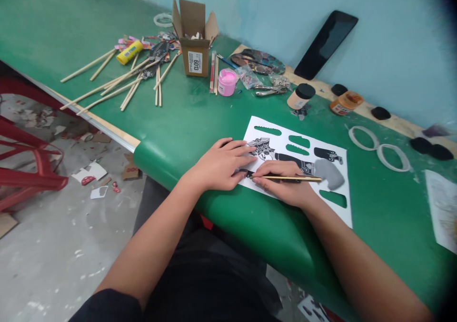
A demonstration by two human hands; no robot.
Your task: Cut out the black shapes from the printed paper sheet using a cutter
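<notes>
A white printed sheet [282,131] lies near the table's front edge, with black-and-white figure parts on it and several cut-out holes that show the green below. My left hand [226,162] rests flat on its left side, fingers spread. In my right hand [282,179] is a slim gold-coloured pen-like tool [307,179], gripped between thumb and fingers. Its dark tip meets a black printed part close to my left thumb. Whether that tip is a blade or a nib I cannot tell. A smooth grey patch [330,173] sits right of my right hand.
The green table [214,112] carries wooden sticks [124,89] with paper figures, a yellow tube [129,52], a cardboard box [195,58], a pink jar [227,82], pliers [271,91], paint jars [301,96] and white rings [392,158]. A black phone [326,43] leans against the wall. A red stool [32,155] stands left.
</notes>
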